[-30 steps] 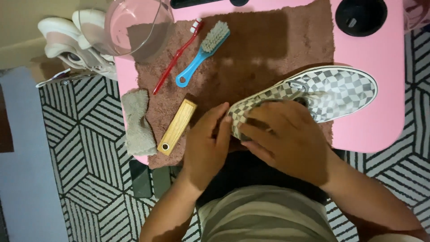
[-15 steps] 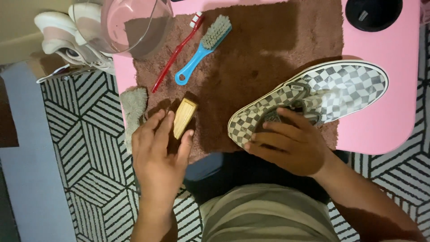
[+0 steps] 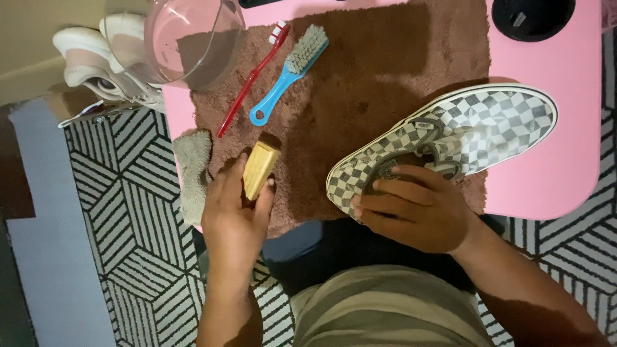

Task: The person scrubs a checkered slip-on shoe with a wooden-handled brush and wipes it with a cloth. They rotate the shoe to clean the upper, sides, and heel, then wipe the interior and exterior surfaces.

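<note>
A grey-and-white checkered slip-on shoe [image 3: 488, 122] lies on a brown towel [image 3: 373, 83] spread over a pink table [image 3: 565, 160]. My right hand [image 3: 418, 209] grips the shoe at its heel, fingers hooked over the opening. My left hand [image 3: 234, 212] is closed around a wooden-backed brush [image 3: 259, 169] at the towel's near left part, lifting it slightly on its edge. A blue-handled brush [image 3: 289, 71] and a red toothbrush [image 3: 250, 80] lie side by side at the towel's far left.
A clear bowl of water [image 3: 193, 38] stands at the table's far left corner. A grey cloth [image 3: 191, 173] hangs over the left edge. White sneakers [image 3: 96, 58] sit on the patterned rug [image 3: 135, 257]. A black round object [image 3: 530, 16] is far right.
My left hand left the shoe, moved left and took hold of the wooden brush. My right hand stayed on the shoe's heel, now gripping it alone.
</note>
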